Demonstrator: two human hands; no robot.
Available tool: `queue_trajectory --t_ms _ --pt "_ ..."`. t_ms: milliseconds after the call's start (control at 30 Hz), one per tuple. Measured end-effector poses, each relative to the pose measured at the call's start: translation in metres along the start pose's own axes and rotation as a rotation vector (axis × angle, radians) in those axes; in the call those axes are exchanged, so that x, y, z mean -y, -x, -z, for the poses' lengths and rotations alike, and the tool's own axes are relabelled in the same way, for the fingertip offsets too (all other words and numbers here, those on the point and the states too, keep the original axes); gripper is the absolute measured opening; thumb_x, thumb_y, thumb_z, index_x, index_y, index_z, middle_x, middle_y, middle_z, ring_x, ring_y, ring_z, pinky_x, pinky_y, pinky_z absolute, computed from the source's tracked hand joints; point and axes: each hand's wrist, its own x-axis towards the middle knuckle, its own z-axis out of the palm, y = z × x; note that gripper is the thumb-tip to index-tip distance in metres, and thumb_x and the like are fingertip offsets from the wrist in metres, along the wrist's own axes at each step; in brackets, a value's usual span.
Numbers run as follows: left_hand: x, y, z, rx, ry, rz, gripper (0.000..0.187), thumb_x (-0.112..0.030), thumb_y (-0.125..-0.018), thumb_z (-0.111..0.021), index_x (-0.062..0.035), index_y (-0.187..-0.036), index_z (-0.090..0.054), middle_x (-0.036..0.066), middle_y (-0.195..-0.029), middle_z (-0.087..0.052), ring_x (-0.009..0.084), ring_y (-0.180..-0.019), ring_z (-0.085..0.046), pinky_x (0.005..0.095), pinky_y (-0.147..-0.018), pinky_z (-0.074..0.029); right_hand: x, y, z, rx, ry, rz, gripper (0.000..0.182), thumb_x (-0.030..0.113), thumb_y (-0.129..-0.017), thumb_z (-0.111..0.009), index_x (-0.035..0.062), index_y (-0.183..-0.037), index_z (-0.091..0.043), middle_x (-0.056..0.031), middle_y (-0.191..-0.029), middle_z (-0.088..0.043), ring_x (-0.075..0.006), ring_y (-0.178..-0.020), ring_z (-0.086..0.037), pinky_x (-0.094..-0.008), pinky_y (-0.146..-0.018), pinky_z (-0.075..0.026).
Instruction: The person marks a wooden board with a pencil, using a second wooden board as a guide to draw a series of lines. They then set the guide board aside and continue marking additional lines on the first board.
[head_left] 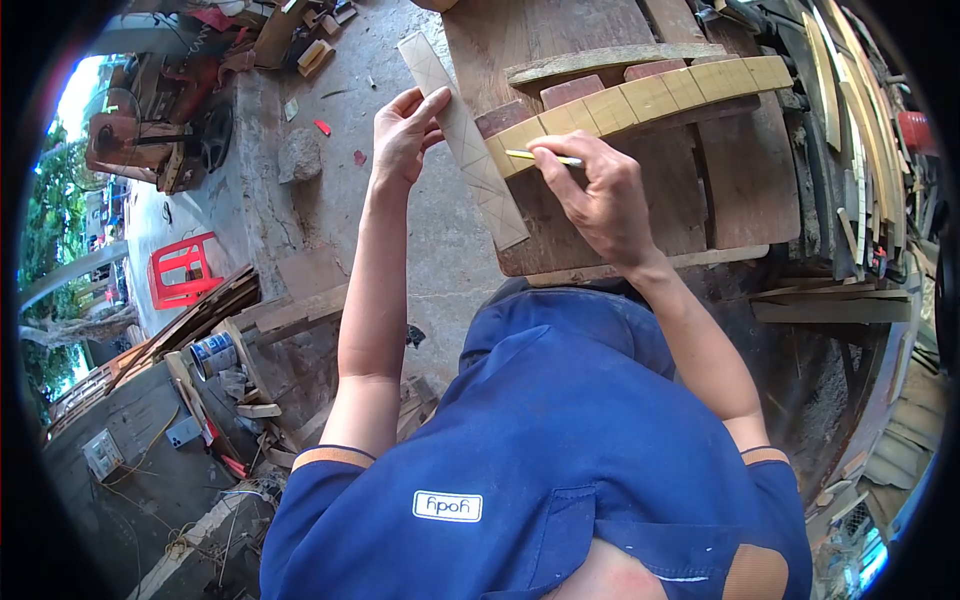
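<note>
My left hand grips the upper part of a flat grey strip that bears pencilled crossing lines. The strip slants down to the right, over the left edge of the wooden bench. In my right hand is a yellow pencil, its tip pointing left over the end of a pale curved board. Lines cross that board at intervals. Reddish wood blocks show along its far side, and a rough strip of wood lies beyond them.
Long wood strips are stacked at the right. A red plastic stool stands at the left, above a paint can and scrap wood. A stone and small red scraps lie on the concrete floor.
</note>
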Motion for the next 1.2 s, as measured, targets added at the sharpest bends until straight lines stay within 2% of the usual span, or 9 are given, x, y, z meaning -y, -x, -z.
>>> queue_trajectory --t_ms 100,267,567,667,767,800,833,933,1200 --pt "-0.002 0.001 0.000 -0.008 -0.012 0.001 0.042 -0.023 -0.089 -0.078 0.0027 -0.119 -0.066 0.009 -0.099 -0.074 0.0146 -0.079 -0.072 0.0267 -0.068 -0.060 -0.008 -0.009 -0.015 -0.004 0.006 0.087 0.014 0.013 -0.093 -0.067 0.0001 -0.098 -0.072 -0.0157 -0.092 -0.072 -0.0298 -0.085 -0.071 -0.0371 -0.076 -0.056" --pt "-0.004 0.002 -0.002 -0.013 -0.058 -0.027 0.041 -0.024 -0.089 -0.078 0.0026 -0.118 -0.066 0.009 -0.100 -0.074 0.0155 -0.081 -0.072 0.0291 -0.070 -0.060 -0.014 -0.012 -0.027 0.004 0.038 0.059 0.015 0.013 -0.093 -0.067 0.0005 -0.100 -0.072 -0.0167 -0.095 -0.072 -0.0321 -0.086 -0.071 -0.0390 -0.078 -0.056" --pt "-0.001 0.001 -0.002 -0.002 -0.039 -0.030 0.041 -0.023 -0.089 -0.078 0.0028 -0.118 -0.066 0.009 -0.100 -0.074 0.0158 -0.083 -0.072 0.0300 -0.071 -0.060 -0.006 -0.010 -0.012 0.090 0.063 0.107 0.013 0.012 -0.093 -0.066 0.0002 -0.095 -0.070 -0.0157 -0.089 -0.071 -0.0318 -0.078 -0.070 -0.0394 -0.071 -0.056" --pt "-0.001 0.001 -0.002 0.000 -0.028 -0.031 0.041 -0.024 -0.089 -0.078 0.0030 -0.119 -0.066 0.009 -0.101 -0.074 0.0156 -0.082 -0.072 0.0294 -0.071 -0.060 0.001 0.001 0.008 0.315 0.079 -0.074 0.013 0.010 -0.093 -0.066 -0.0028 -0.092 -0.069 -0.0139 -0.086 -0.070 -0.0232 -0.075 -0.069 -0.0329 -0.068 -0.053" --pt "-0.001 0.000 0.000 0.006 0.000 -0.011 0.041 -0.023 -0.089 -0.078 0.0027 -0.119 -0.066 0.008 -0.100 -0.073 0.0144 -0.079 -0.072 0.0272 -0.069 -0.059 -0.006 0.017 0.013 0.303 0.052 -0.088 0.014 0.010 -0.093 -0.066 -0.0033 -0.092 -0.069 -0.0137 -0.086 -0.071 -0.0217 -0.075 -0.069 -0.0321 -0.068 -0.052" --pt "-0.001 0.000 0.003 0.004 0.001 -0.011 0.041 -0.023 -0.089 -0.078 0.0027 -0.119 -0.066 0.008 -0.100 -0.073 0.0144 -0.079 -0.072 0.0272 -0.069 -0.059 -0.009 0.021 0.010 0.215 0.004 -0.102 0.017 0.015 -0.093 -0.064 -0.0006 -0.089 -0.070 -0.0161 -0.081 -0.068 -0.0278 -0.066 -0.067 -0.0364 -0.062 -0.052" --pt "-0.001 -0.001 0.008 -0.001 0.034 -0.001 0.040 -0.022 -0.090 -0.077 0.0024 -0.119 -0.066 0.008 -0.099 -0.073 0.0136 -0.078 -0.072 0.0257 -0.067 -0.059 -0.007 0.021 0.011 0.216 0.002 -0.102 0.017 0.015 -0.093 -0.064 -0.0006 -0.089 -0.070 -0.0161 -0.081 -0.068 -0.0278 -0.066 -0.067 -0.0364 -0.062 -0.052" --pt "-0.003 -0.003 0.025 -0.024 0.119 0.026 0.035 -0.021 -0.091 -0.076 0.0004 -0.117 -0.067 0.005 -0.097 -0.073 0.0115 -0.074 -0.071 0.0218 -0.062 -0.057 -0.002 0.019 0.018 0.177 0.019 -0.196 0.016 0.014 -0.093 -0.066 -0.0016 -0.090 -0.070 -0.0149 -0.080 -0.069 -0.0232 -0.066 -0.066 -0.0335 -0.062 -0.051" --pt "-0.009 -0.004 0.024 -0.021 0.105 0.000 0.033 -0.022 -0.092 -0.075 0.0001 -0.115 -0.067 0.006 -0.098 -0.072 0.0124 -0.077 -0.071 0.0223 -0.063 -0.057 -0.013 0.019 0.018 0.055 0.007 -0.135 0.015 0.013 -0.093 -0.067 -0.0016 -0.093 -0.071 -0.0129 -0.084 -0.071 -0.0232 -0.072 -0.068 -0.0330 -0.064 -0.052"
